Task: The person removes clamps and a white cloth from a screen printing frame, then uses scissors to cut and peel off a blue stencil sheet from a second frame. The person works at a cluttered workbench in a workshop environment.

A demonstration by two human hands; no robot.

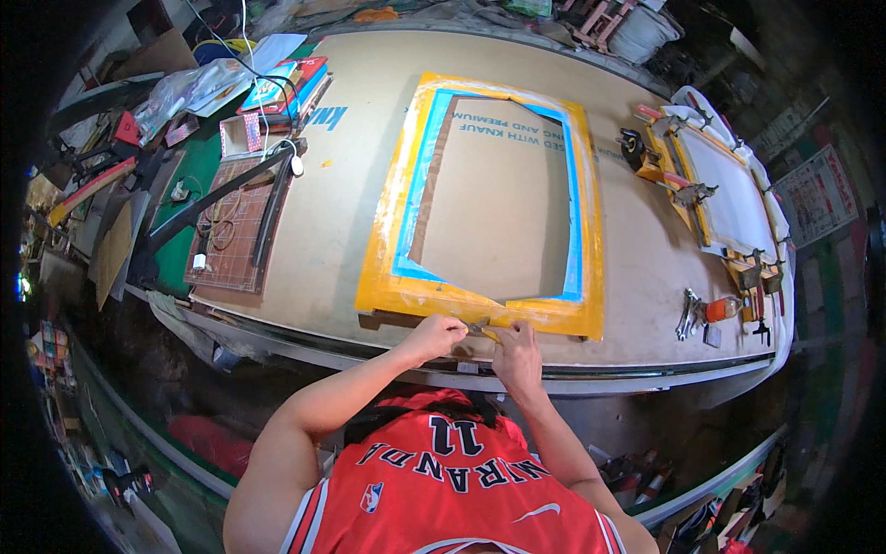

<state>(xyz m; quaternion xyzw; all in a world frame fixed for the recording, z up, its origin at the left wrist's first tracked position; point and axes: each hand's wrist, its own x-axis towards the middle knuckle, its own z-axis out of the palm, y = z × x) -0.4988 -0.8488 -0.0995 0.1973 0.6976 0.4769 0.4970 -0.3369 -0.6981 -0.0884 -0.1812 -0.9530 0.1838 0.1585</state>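
A large yellow wooden frame (591, 231) with torn blue strips (575, 222) along its inner edge lies on the board-topped table (323, 212). At its near side, my right hand (519, 362) grips a pair of pliers (489, 333) with yellow handles. The jaws point left, toward my left hand (434, 339). That hand is closed in a pinch right by the jaws. Whatever sits between its fingertips is too small to make out. Both hands are just in front of the frame's near bar.
Books (300, 83), a dark metal arm (217, 198) and a brown gridded board (226, 240) occupy the left side. On the right stands a clamped frame with white fabric (729, 185). Wrenches (689, 314) and an orange bottle (722, 309) lie near the right front edge.
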